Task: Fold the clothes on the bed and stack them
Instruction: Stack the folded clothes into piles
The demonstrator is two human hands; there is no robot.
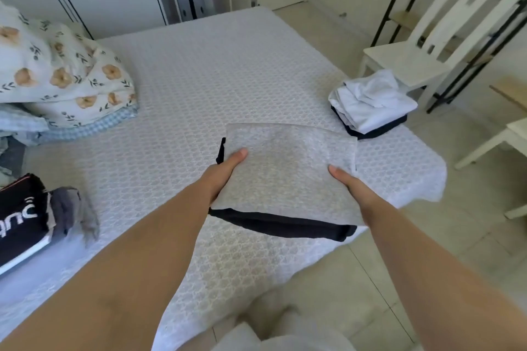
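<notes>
A: Where was the folded grey garment [288, 171] at that moment?

B: It was between the two hands, lifted above the bed [199, 80]. The left hand [225, 172] gripped its left edge and the right hand [349, 184] its right edge. Each thumb lay on top. The fingers were hidden under the cloth, so I judged them clamped on it.

A: How would it handle?

B: I think light and soft. It had a dark band [285, 226] along the near edge, which sagged a little. It could unfold if held by one side only, so both side edges were the good places to hold.

A: And where should it go?

B: Probably on the stack of folded clothes [370, 105], which lay beyond the right fingers, near the bed corner. More unfolded clothes [42, 216] waited far left of the left fingers.
</notes>
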